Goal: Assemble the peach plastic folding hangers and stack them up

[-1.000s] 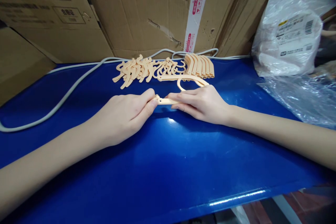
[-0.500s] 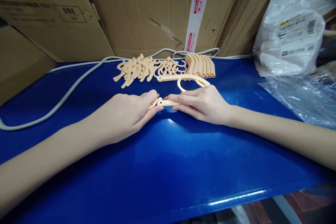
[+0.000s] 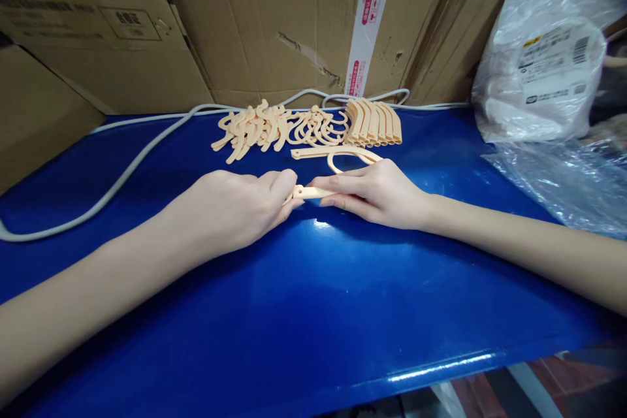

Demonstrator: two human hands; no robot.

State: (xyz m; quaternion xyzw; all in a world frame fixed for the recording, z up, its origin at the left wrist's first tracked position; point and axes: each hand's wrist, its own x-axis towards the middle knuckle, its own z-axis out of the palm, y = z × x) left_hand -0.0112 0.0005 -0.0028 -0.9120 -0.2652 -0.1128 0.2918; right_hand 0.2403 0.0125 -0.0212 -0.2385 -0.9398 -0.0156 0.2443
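So the left hand (image 3: 235, 206) has its grip pinched closed on a small cream piece (image 3: 289, 198), mostly hidden by fingers, right at the left end of a cream strip (image 3: 312, 192). Right hand (image 3: 385, 196) has its grip closed around the strip's right part. Just on the far side there's a looped cream piece (image 3: 313, 153), can't tell if the hand's touching it. Farther back on the blue counter (image 3: 274, 313): messy curvy pieces (image 3: 252, 127) left, little hooks (image 3: 318, 127) middle, neat row of curved bars (image 3: 373, 123) right.
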